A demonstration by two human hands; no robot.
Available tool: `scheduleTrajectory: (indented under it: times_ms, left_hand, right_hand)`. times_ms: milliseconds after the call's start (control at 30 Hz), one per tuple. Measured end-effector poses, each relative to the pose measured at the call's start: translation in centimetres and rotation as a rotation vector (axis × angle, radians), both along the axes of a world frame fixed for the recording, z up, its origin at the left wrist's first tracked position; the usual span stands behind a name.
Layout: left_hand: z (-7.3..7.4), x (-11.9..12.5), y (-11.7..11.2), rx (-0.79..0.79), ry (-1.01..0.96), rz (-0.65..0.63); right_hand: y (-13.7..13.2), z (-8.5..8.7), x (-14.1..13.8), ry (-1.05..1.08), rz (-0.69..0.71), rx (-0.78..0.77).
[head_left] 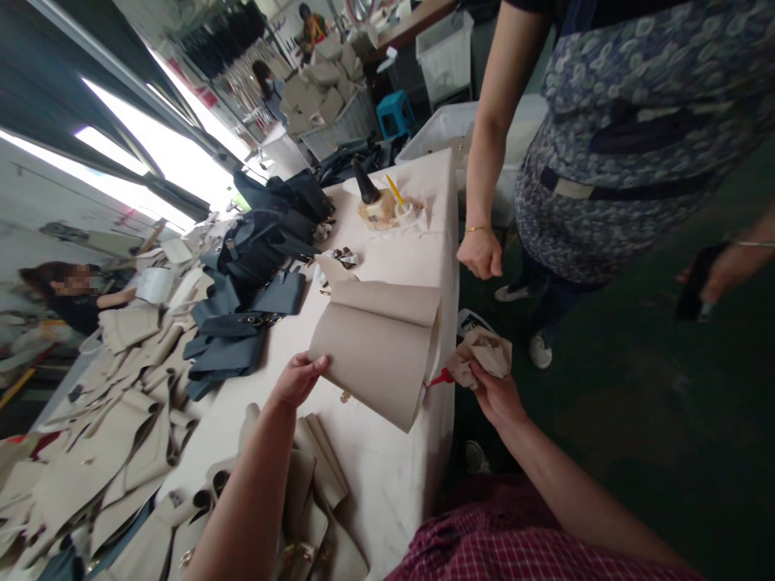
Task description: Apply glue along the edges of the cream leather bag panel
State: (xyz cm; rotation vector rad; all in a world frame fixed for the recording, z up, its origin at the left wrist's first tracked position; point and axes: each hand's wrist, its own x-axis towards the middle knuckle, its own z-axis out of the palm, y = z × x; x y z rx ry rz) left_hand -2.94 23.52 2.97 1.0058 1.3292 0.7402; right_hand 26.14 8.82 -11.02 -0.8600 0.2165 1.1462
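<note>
My left hand [298, 378] grips the near left edge of a beige folded leather panel [379, 351] that lies on the white table [387, 476]. My right hand [495, 393] hovers just off the table's right edge, closed on a crumpled beige rag [484, 355] and a red-handled tool [441, 377] whose tip touches the panel's right edge.
Dark blue leather pieces [242, 323] are stacked to the left, with beige pieces [121, 420] beyond and beside my left arm. A glue pot with brushes [381, 206] stands at the far end. Another person in a patterned apron [605, 129] stands right of the table, holding a phone [696, 282].
</note>
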Motion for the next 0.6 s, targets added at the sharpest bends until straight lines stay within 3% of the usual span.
scheduleTrajectory:
  times_ms: [233,600]
  left_hand:
    - [1.2,1.4,0.3,0.023,-0.018,-0.002]
    - [1.3,1.3,-0.7,0.063,-0.041,0.017]
  right_hand:
    - [0.5,1.7,-0.8,-0.096,0.046,0.021]
    - [-0.8,0.6,-2.2,-0.148,0.056,0.006]
